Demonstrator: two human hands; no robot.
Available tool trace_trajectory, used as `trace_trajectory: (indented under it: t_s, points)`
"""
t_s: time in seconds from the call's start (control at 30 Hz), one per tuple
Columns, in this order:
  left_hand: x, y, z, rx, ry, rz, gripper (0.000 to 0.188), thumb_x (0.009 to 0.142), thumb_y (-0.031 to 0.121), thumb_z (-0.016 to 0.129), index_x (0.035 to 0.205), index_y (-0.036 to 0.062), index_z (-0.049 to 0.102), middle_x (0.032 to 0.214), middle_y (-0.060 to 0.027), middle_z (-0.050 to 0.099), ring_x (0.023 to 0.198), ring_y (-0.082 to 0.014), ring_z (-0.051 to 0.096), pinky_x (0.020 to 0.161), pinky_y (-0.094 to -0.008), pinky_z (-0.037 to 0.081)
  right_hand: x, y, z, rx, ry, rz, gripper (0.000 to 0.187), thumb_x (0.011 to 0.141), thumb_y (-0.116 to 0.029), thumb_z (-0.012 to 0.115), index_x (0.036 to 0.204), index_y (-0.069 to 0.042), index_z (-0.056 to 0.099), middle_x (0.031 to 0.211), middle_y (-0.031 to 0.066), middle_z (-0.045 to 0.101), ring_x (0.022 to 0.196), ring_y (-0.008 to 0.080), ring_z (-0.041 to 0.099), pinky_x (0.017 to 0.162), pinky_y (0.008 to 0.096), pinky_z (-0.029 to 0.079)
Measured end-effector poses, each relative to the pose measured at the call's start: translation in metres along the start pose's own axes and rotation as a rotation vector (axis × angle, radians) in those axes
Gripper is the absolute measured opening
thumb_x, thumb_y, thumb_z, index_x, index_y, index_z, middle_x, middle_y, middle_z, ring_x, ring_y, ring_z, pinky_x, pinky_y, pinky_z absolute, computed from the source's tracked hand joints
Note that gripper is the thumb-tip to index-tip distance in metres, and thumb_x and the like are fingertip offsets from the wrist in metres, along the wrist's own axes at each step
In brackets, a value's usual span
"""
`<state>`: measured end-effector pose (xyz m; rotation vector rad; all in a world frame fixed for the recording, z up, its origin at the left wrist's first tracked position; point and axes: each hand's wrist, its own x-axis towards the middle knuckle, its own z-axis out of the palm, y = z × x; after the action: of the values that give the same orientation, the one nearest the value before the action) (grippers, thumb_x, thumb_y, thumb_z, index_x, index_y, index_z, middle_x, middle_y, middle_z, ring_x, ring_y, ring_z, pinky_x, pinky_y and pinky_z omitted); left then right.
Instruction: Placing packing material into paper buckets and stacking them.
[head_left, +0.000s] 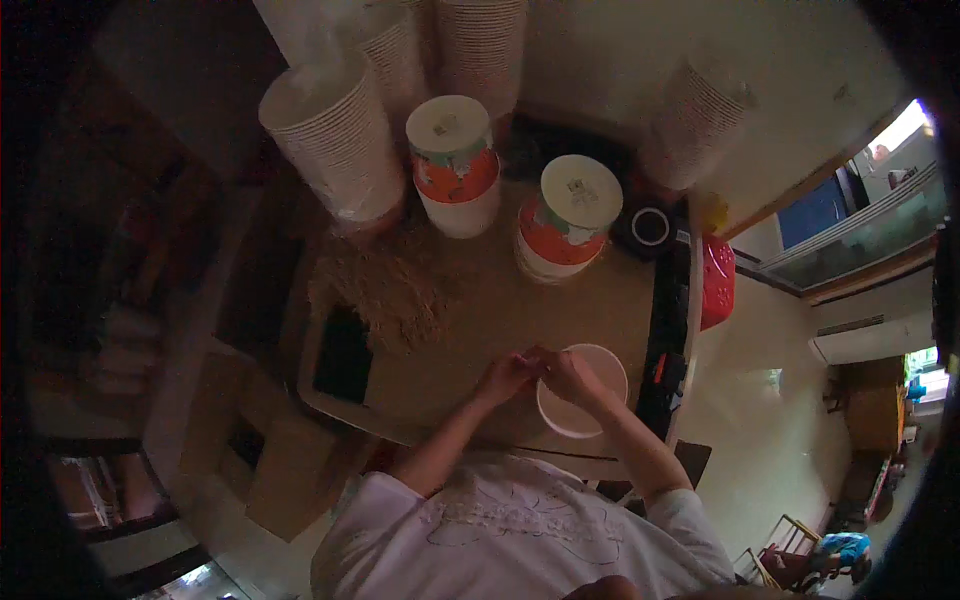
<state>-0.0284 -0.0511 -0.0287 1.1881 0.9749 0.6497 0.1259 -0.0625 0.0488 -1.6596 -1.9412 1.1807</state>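
Observation:
A white open-topped paper bucket [606, 408] stands at the front edge of the table, its mouth facing up. My left hand [506, 378] and my right hand [570, 376] meet at the left side of its rim, fingertips together. Both hands are closed in a pinch; whatever lies between the fingers is too small and dark to make out. My right hand and wrist pass over the bucket's mouth and hide part of it. My left hand is just outside the rim, above the brown tabletop [520, 315].
A loose heap of brown, stringy material [395, 300] covers the table's left. Behind are two upside-down printed buckets [457, 190] and tall nested stacks of white buckets [335, 140]. A black device [650, 230] and a red-and-black tool [662, 375] lie along the right edge.

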Motion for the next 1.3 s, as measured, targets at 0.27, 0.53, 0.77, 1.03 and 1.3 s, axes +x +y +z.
trace_trajectory:
  t_s: [0.27,0.53,0.77,1.03,1.3]
  points:
    - [-0.008,0.009,0.002,-0.171,0.068,-0.062,0.010,0.079,0.015,0.058,0.084,0.0071,0.054,0.079,-0.0015,0.056,0.070,-0.0111,0.053,0.054,-0.0266,0.046,-0.009,-0.022,-0.015,0.077,-0.041,-0.053,0.026,0.073,-0.007,0.050,0.099,-0.005,0.054,0.083,0.0184,0.059,0.080,0.0318,0.058,0.066,0.0370,0.046]
    - [0.038,-0.069,0.025,0.072,0.175,0.240,0.028,0.073,0.008,0.060,0.099,0.0050,0.048,0.088,-0.0067,0.057,0.076,-0.0163,0.055,0.066,-0.0276,0.047,0.007,-0.020,-0.001,0.029,0.247,0.106,0.032,0.069,-0.022,0.062,0.096,-0.007,0.055,0.076,0.0169,0.060,0.071,0.0268,0.060,0.060,0.0343,0.046]
    - [0.012,0.007,0.025,0.208,0.052,0.217,0.059,0.063,-0.008,0.052,0.117,0.0066,0.034,0.086,-0.0108,0.057,0.080,-0.0225,0.058,0.067,-0.0327,0.047,0.000,0.015,-0.009,0.121,0.163,0.250,0.022,0.070,-0.019,0.065,0.085,-0.004,0.059,0.069,0.0086,0.060,0.056,0.0151,0.057,0.047,0.0281,0.044]
    - [0.006,0.027,0.013,0.326,-0.096,0.193,0.049,0.063,-0.006,0.055,0.109,0.0055,0.041,0.081,-0.0097,0.059,0.077,-0.0236,0.059,0.065,-0.0336,0.047,-0.015,0.021,-0.008,0.416,0.120,0.369,0.012,0.073,-0.014,0.063,0.077,-0.003,0.060,0.061,0.0019,0.055,0.045,0.0082,0.046,0.038,0.0233,0.036]
    - [0.013,0.025,0.018,0.295,-0.152,-0.067,0.019,0.070,0.014,0.065,0.082,0.0003,0.059,0.075,-0.0081,0.062,0.068,-0.0128,0.058,0.064,-0.0270,0.046,-0.025,0.034,0.007,0.612,0.281,0.311,0.008,0.075,-0.011,0.061,0.080,-0.005,0.059,0.067,-0.0006,0.056,0.052,0.0059,0.047,0.041,0.0201,0.035]
